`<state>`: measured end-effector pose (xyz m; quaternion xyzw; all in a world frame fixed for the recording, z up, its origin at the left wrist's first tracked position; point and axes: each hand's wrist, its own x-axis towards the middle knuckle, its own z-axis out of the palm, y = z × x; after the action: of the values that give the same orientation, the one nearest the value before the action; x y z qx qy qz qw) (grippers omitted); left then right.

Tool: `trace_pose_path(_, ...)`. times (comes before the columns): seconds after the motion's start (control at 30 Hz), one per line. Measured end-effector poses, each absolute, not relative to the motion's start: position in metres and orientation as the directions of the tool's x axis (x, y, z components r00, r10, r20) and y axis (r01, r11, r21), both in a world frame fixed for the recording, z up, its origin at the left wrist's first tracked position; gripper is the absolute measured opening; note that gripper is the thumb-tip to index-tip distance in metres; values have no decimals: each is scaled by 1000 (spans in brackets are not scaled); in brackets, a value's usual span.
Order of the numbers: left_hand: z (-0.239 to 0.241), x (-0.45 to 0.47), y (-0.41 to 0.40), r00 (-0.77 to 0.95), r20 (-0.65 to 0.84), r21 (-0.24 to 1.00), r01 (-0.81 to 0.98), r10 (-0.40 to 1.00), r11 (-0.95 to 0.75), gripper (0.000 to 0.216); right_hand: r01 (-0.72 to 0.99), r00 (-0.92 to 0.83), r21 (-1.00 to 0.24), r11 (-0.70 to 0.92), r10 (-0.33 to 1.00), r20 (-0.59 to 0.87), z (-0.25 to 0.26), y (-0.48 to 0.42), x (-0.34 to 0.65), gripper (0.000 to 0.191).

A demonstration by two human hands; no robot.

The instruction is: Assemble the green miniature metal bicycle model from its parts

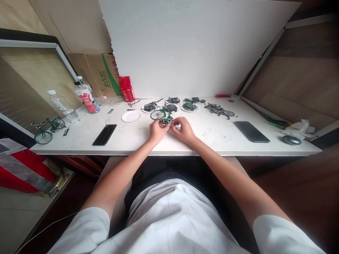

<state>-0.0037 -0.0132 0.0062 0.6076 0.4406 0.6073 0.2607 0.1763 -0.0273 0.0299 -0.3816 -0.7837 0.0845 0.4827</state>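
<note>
A small green model bicycle, partly built, rests on the white table in front of me. My left hand is closed on its frame from the left. Pinched fingers of my right hand meet the same frame at its right end, over a tiny part that I cannot make out. Behind the bicycle, several white paper plates carry dark and green model parts. An empty plate lies just to the left.
A finished green model bicycle stands at the table's left end beside two plastic bottles. Black phones lie at left and right. A mouse and crumpled tissue sit far right. A cardboard box and red packet are behind.
</note>
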Motion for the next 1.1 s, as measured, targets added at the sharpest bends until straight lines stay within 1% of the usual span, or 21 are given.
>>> trace_pose_path(0.2,10,-3,-17,-125,513,843,262,849,-471,35,545,-243,-513,663,710,661,26,-24,178,3)
trace_pose_path(0.57,6,-3,-13,-139,493,861,214,859,-460,39,582,-248,-539,609,764,596,27,-25,177,7)
trace_pose_path(0.73,7,-4,-13,-134,485,868,196,864,-457,41,586,-242,-536,607,763,599,26,-24,177,11)
trace_pose_path(0.83,9,-3,-14,-108,460,883,162,881,-441,40,581,-236,-535,613,757,610,25,-23,177,11)
trace_pose_path(0.97,10,-2,-14,-86,405,914,68,910,-400,39,577,-217,-540,613,753,622,23,-21,177,13)
trace_pose_path(1.1,7,-2,-11,-65,431,902,46,900,-429,35,573,-217,-540,617,749,626,23,-20,178,13)
